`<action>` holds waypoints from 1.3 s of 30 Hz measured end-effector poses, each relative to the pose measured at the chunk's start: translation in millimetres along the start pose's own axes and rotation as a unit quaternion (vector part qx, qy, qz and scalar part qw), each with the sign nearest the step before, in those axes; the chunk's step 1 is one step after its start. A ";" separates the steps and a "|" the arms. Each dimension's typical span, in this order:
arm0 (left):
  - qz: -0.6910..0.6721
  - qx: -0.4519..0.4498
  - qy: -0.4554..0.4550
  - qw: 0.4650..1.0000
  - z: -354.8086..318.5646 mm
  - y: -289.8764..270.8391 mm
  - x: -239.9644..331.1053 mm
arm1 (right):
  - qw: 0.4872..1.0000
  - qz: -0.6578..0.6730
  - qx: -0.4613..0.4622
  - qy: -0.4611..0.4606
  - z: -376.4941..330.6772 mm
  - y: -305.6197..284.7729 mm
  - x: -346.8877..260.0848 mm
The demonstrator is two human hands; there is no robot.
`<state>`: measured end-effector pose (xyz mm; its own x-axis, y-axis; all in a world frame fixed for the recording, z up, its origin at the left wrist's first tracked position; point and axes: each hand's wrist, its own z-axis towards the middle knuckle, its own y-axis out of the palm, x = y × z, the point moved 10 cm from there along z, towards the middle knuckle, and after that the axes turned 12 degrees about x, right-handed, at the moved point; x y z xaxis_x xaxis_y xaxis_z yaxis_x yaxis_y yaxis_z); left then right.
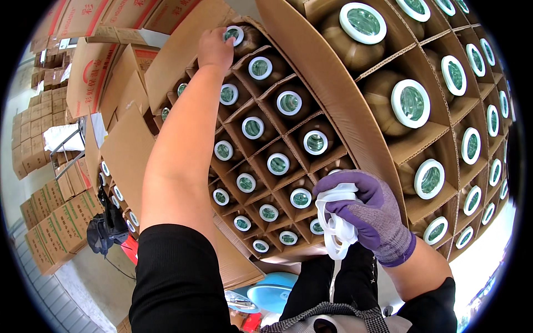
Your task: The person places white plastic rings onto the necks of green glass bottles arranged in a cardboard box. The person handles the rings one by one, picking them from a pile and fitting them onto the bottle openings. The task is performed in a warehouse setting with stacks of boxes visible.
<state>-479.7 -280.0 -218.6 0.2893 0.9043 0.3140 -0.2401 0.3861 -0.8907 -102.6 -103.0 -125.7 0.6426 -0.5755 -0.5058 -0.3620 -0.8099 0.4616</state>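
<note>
As our left hand reaches over the far corner of the middle carton, its fingers touch the white ring on the bottle there; whether that grip pinches the ring or merely rests on it, we cannot tell. Our gloved right hand hangs over the carton's near right side, its grip closed around a bunch of loose white rings.

To seat a ring well, we would press evenly around the neck until it lies flat, and hold the loose bunch above the carton so no loop snags a neck.

Along the carton's right side a tall flap stands between it and a second carton, so sideways swings there could catch. Another flap spreads beyond its left side. Our freest path seems to be above the carton's middle, between our arms, higher than its necks and dividers.
</note>
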 end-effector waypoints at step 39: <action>-0.579 -0.357 -0.445 0.583 -254.0 -163.1 179.5 | 0.999 0.018 -0.019 0.025 -3.0 13.3 6.6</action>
<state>-153.2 -226.9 -100.5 -0.7964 -0.0282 0.6041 0.1773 0.9442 0.2777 -101.2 -117.2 -120.7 0.6631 -0.5964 -0.4523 -0.3594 -0.7838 0.5065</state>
